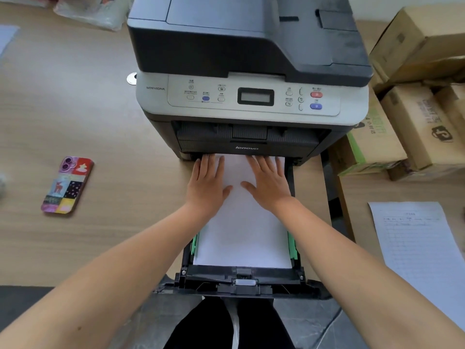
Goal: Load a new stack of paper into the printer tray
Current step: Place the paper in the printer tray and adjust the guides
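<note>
A grey and black printer stands on a wooden desk. Its black paper tray is pulled out toward me over the desk edge. A white paper stack lies flat in the tray between green side guides. My left hand rests flat on the stack's far left part, fingers spread and pointing at the printer. My right hand lies flat beside it on the far right part. Neither hand grips anything; both palms press down on the paper.
A phone in a colourful case lies on the desk to the left. Cardboard boxes are stacked at the right. A printed sheet lies on the surface at the right. My dark trousers show below the tray.
</note>
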A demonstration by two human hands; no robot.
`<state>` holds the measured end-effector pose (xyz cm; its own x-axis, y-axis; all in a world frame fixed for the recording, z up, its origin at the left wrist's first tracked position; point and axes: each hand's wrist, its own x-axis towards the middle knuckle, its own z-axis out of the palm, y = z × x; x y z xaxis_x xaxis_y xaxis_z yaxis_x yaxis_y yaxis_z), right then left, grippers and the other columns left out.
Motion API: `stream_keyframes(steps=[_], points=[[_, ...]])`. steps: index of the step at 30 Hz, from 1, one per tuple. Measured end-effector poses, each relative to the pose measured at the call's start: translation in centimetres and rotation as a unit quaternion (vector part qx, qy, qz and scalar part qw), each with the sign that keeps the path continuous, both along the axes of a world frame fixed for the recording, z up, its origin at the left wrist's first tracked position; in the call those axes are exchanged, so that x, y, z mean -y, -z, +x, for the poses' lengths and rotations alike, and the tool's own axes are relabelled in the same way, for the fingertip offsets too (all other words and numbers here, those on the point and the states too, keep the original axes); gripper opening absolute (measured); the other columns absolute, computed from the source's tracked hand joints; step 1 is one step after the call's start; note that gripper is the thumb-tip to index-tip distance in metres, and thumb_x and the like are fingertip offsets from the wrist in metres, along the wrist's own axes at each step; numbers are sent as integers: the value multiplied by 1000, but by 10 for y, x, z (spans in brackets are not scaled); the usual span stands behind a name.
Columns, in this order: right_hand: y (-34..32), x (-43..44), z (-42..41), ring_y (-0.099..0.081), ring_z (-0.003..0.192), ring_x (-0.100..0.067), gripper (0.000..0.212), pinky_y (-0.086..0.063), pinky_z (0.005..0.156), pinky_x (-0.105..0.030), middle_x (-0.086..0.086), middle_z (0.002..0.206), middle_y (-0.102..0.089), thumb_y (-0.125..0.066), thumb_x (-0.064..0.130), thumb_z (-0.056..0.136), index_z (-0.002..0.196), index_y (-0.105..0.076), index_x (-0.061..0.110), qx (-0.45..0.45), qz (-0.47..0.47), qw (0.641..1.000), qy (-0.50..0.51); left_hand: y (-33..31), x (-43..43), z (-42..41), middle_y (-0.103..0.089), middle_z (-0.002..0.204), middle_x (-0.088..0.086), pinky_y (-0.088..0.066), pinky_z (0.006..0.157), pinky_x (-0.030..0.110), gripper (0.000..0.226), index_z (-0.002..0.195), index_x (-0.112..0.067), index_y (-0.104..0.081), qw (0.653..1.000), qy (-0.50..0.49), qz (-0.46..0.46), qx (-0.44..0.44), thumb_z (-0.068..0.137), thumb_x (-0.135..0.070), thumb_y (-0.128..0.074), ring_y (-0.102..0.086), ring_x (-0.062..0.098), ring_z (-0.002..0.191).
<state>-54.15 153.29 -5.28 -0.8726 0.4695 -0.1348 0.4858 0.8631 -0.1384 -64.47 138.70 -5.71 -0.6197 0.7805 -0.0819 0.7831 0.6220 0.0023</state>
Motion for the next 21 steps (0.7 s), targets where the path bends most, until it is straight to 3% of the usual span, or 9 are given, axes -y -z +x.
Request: stream_keyframes(steps=[3, 6, 8, 11, 15, 19, 21], points=[[2, 0, -14, -4, 152, -23, 78, 3, 122, -49, -1, 163, -14, -43, 55, 94, 155, -10, 20, -16, -37, 999, 18, -1, -9, 1, -17, 161, 18, -14, 121, 42, 79, 155, -8, -9, 999, -31, -11, 2, 96, -53, -38, -20, 35, 147], [10, 6, -16, -10, 150, -23, 82, 0, 123, -49, 0, 161, -19, -51, 57, 89, 153, -15, 20, -51, -43, 997, 41, 3, -9, 5, -41, 152, 15, -36, 113, 41, 73, 149, -7, -33, 999, -25, -14, -24, 92, -52, -36, -43, 31, 137], [11, 4, -15, -15, 149, -21, 82, -1, 122, -49, 1, 158, -25, -55, 58, 85, 151, -21, 22, -68, -34, 996, 44, 8, -8, 4, -46, 150, 10, -42, 108, 42, 71, 146, -6, -40, 998, 15, -7, -56, 91, -50, -38, -48, 27, 134], [8, -3, -13, -16, 149, -22, 76, -3, 122, -52, 2, 157, -28, -57, 54, 85, 148, -27, 26, -69, -54, 996, 35, 6, -9, 4, -38, 156, 6, -37, 112, 45, 71, 150, -9, -31, 996, 43, 4, -76, 94, -49, -42, -38, 22, 142], [5, -13, -19, -10, 150, -24, 66, -3, 122, -47, 1, 160, -22, -47, 51, 92, 151, -26, 30, -34, -79, 996, 7, 2, -14, 8, -22, 162, 2, -29, 116, 43, 70, 155, -12, -14, 996, 36, -24, -81, 98, -49, -32, -25, 21, 147], [5, -11, -21, -15, 148, -24, 64, -11, 121, -43, -1, 158, -26, -44, 53, 92, 151, -26, 33, -14, -52, 998, -28, 5, -15, 8, -51, 145, 1, -34, 103, 37, 68, 149, -12, -34, 992, 27, -75, -96, 94, -52, -38, -51, 23, 126], [5, -6, -23, -16, 148, -25, 67, -11, 121, -44, -1, 157, -27, -48, 53, 90, 150, -27, 34, -31, -66, 997, -21, 8, -12, 5, -56, 134, 4, -34, 100, 36, 68, 148, -10, -33, 994, 13, -78, -80, 95, -51, -36, -52, 26, 120]])
